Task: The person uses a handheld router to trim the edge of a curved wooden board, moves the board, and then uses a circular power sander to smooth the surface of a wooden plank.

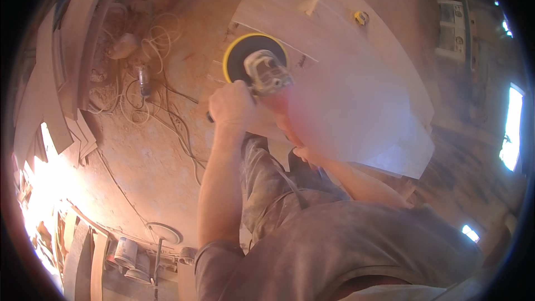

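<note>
A handheld disc sander (270, 75) with a red body, a metal head and a round dark pad rimmed in yellow is over the left edge of a large pale wooden panel (273, 11). Wrapped round its black side handle is my left hand (231, 105). At the rear of the body, close to my legs, my right hand (304, 155) is closed on the tool, its fingers partly hidden. Pale dust haze covers the panel's middle and blurs part of the red body. Whether the pad touches the wood I cannot tell.
A small yellow-and-black tape measure (361, 18) lies on the panel's far part. Cables (175, 120) tangle over the dusty floor at left. Long boards (83, 28) lean at the far left. Buckets (126, 249) stand at the lower left, beside wood strips.
</note>
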Available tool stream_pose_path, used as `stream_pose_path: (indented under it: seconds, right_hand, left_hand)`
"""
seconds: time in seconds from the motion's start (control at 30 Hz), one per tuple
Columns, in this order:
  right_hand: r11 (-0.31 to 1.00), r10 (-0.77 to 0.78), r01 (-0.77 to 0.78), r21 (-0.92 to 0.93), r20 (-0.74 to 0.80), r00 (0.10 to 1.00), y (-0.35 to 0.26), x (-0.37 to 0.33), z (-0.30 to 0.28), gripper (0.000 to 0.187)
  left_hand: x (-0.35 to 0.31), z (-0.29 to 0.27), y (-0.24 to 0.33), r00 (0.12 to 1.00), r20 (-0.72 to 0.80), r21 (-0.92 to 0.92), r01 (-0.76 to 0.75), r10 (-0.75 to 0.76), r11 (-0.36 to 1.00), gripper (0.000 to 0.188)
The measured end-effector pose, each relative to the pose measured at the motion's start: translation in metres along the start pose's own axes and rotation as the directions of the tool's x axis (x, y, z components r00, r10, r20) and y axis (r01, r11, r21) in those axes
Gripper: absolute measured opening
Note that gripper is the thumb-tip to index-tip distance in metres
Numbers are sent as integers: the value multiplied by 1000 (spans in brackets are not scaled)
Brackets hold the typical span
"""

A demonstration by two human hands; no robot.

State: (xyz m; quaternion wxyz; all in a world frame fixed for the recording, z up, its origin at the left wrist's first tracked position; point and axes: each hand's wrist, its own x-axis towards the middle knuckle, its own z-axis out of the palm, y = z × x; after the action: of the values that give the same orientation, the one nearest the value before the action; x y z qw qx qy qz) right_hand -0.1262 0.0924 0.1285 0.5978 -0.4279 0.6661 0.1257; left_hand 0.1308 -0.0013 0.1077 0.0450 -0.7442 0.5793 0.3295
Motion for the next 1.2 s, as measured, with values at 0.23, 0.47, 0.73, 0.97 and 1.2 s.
stream_pose_path:
  seconds: [0.23,0.47,0.73,0.97,1.2]
  right_hand:
    - [878,-204,264,-399,188,961,-18,24,13,33]
    - [988,-152,151,-19,-85,985,119,-24,-19,36]
    - [987,-135,155,53,-272,953,454,-29,14,32]
    - [771,442,-197,606,-285,850,600,-168,-88,18]
    - [750,404,-214,626,-177,898,702,-171,-89,15]
  left_hand:
    - [-25,-3,-41,979,-99,82,188,-180,979,25]
    - [-55,73,85,999,-28,179,30,-26,983,25]
    - [-139,264,287,931,126,258,-363,342,895,23]
    - [-221,406,504,743,435,256,-643,508,721,23]
    - [-265,439,566,689,499,163,-671,526,724,22]
